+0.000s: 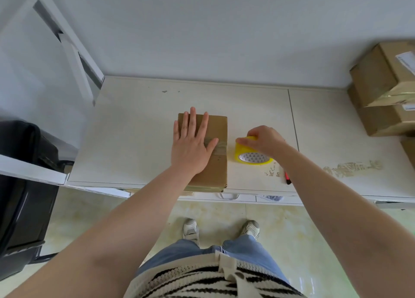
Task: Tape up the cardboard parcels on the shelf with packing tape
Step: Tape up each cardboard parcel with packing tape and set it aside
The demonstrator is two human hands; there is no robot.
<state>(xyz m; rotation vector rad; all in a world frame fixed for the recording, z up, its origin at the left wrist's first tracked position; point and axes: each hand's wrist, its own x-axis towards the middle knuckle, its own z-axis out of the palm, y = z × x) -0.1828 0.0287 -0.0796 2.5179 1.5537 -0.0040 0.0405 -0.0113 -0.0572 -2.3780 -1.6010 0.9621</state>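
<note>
Fingers (190, 127) of the left hand (190, 147) straight and spread, pressed flat on the cardboard box (216, 129), thumb lying along the band of tape (221, 148) already across its top; fingers (243, 141) of the right hand (263, 141) curled round the yellow tape roll (252, 155), clamped on its upper rim, roll touching the surface (134, 129) just right of the box. Box lying lengthwise, near end at or slightly past the front edge of the surface. Step in hand, by the look of it: smoothing down a strip while keeping the roll ready, or about to draw more tape; whether the strip is cut free from the roll, cannot tell. Next move likely calls for holding the box steady with the flat hand, pulling the roll away under tension, then cutting or tearing cleanly without lifting the strip. Red-tipped marker or cutter (287, 178) near the front edge, partly under the right forearm, within reach. Stacked parcels (381, 100) at the far right, apparently taped, well apart. Black case (24, 185) to the left, white frame (74, 48) above it. Nothing between roll and box; main risk the box sliding off the front edge
</note>
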